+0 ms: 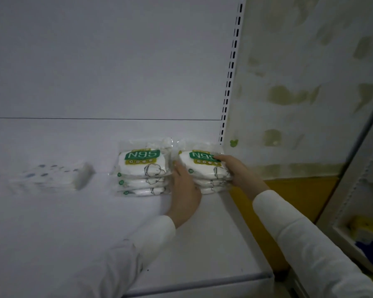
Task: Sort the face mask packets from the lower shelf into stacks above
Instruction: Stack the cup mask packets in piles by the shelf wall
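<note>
Two stacks of N95 face mask packets are sitting side by side on the white shelf (73, 222), close to its back panel (106, 61). The left stack (142, 168) is showing three packets with green labels. The right stack (205, 168) is lying just at its 3 o'clock, near the foot of the slotted upright (230, 72).

The left hand (185, 190) is sitting in the narrow gap between the piles, its fingers lying fairly straight and pressing flat against the 9 o'clock side of the right stack. The right hand (237, 171) is meeting that pile from 3 o'clock, its fingers curling over the edge of the top packet and gripping it there. The right stack is being clasped between both hands while resting on the shelf.

Both white sleeves (299, 244) are stretching up from 5 and 6 o'clock.

Well apart at 9 o'clock of the left stack, a blurred pack (58, 175), white with blue dots, is lying on the shelf, too smeared to read. At 3 o'clock of the upright, a wall (299, 82) is showing patchy yellowish stains.
</note>
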A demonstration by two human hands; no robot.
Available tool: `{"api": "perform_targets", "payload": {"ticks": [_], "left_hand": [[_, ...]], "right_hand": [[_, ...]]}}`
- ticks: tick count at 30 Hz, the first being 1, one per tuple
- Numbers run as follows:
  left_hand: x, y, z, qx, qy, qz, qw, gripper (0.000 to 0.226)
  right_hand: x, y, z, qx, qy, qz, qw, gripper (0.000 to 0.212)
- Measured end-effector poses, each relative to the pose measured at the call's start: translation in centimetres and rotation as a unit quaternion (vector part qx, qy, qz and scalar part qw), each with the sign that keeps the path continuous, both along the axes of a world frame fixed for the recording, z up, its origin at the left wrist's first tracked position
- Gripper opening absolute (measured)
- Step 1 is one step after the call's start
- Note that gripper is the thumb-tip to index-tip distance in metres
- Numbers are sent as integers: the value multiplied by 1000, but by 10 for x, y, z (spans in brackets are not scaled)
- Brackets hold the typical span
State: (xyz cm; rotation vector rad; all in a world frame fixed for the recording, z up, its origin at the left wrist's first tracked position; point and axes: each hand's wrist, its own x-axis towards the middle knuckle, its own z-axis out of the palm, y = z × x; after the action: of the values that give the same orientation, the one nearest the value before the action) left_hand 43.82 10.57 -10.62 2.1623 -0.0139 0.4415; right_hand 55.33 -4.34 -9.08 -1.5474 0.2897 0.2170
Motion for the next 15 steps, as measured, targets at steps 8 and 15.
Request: {"api": "perform_targets", "payload": {"ticks": [8,15], "left_hand": [[-32,-2,16,200,13,-2,980,63],[-52,40,27,271,-29,21,962,32]], "right_hand": [[-3,15,4,-23,-25,-19,999,51],[-31,13,33,-224,-89,-28,970,61]]}}
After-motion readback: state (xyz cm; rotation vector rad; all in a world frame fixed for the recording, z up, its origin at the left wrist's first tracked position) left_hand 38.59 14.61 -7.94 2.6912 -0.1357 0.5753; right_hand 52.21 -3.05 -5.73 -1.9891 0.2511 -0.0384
